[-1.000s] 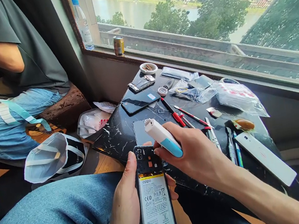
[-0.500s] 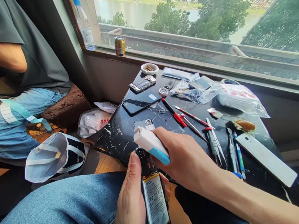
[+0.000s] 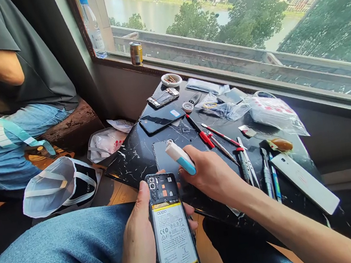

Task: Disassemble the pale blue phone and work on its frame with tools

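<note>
My left hand [image 3: 139, 229] is closed around an opened smartphone [image 3: 175, 238]. Its back is off, so the battery marked OPPO and the camera module at the top show. The thumb lies along the left edge and fingertips wrap the right edge. My right hand [image 3: 208, 174] grips a white-and-blue handheld tool [image 3: 181, 158] just above and right of the phone's top end; the exact kind of tool is unclear. Behind the tool, a thin dark phone panel [image 3: 162, 153] lies on the table, partly hidden.
On the black marble-patterned table [image 3: 128, 165] lie a black phone [image 3: 162, 119], a disassembled phone [image 3: 163, 97], a white phone [image 3: 306, 183], tweezers [image 3: 247, 163], screwdrivers [image 3: 224, 147] and plastic bags [image 3: 277, 112]. A paper bag [image 3: 62, 186] stands on the floor, near another seated person [image 3: 36, 67].
My right hand has lifted the tool off the phone's top end, slightly to the right. The phone has turned and shifted left, exposing its camera area. The view has shifted slightly.
</note>
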### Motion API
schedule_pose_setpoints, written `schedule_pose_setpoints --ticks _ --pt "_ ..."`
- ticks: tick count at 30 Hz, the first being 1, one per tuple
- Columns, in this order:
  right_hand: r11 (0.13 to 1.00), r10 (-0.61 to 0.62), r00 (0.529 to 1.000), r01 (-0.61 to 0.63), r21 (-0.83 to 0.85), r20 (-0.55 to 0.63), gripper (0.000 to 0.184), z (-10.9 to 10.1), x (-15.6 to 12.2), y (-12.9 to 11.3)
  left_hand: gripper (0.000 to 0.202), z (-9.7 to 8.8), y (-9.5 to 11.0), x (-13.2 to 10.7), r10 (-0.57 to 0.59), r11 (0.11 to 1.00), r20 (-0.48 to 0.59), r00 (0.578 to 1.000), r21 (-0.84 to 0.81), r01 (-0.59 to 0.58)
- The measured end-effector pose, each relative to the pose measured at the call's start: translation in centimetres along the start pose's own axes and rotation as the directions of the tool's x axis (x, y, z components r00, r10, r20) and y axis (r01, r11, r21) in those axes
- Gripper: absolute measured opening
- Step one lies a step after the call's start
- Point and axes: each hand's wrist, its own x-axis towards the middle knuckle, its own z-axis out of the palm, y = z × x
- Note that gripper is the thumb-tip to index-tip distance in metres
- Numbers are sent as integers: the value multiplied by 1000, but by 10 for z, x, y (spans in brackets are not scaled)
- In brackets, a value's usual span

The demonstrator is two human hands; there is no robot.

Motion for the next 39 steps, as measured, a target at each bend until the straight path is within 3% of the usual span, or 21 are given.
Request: schedule_pose_setpoints --ticks 6,10,12,14,16,18,22,26,33,39 --pt "997 42 999 -39 62 -34 21 -4 0 -1 64 -4 -3 3 16 998 12 1000 54 -16" --pt "923 63 987 -3 384 -145 22 -24 -7 -8 69 -6 -3 0 16 998 110 994 56 -22" --pt "764 65 977 81 640 -201 23 -37 -12 -14 71 -6 -3 0 -17 1000 180 984 24 13" --pt "517 51 970 178 837 -238 25 -49 -16 -20 72 -5 -5 0 -74 997 244 967 -5 78" --pt "314 3 961 262 912 -277 34 -57 -20 -27 74 -4 -7 0 -141 988 304 942 -18 154" --pt "218 -31 950 309 926 -309 44 -62 -22 -33 75 -5 -9 0 -193 976 368 909 -20 215" --pt "181 6 958 281 943 -287 58 -67 -26 -44 74 -5 -13 -1 -228 965 452 862 -11 261" --pt "240 24 921 373 896 -390 54 -69 -28 -48 78 -4 -13 -3 -243 963 422 873 -2 269" --pt "209 12 966 250 945 -258 56 -65 -25 -48 77 -5 -15 -3 -245 963 416 876 4 268" --pt "170 56 948 300 939 -313 61 -63 -19 -56 78 -5 -15 -2 -254 957 439 862 -14 290"
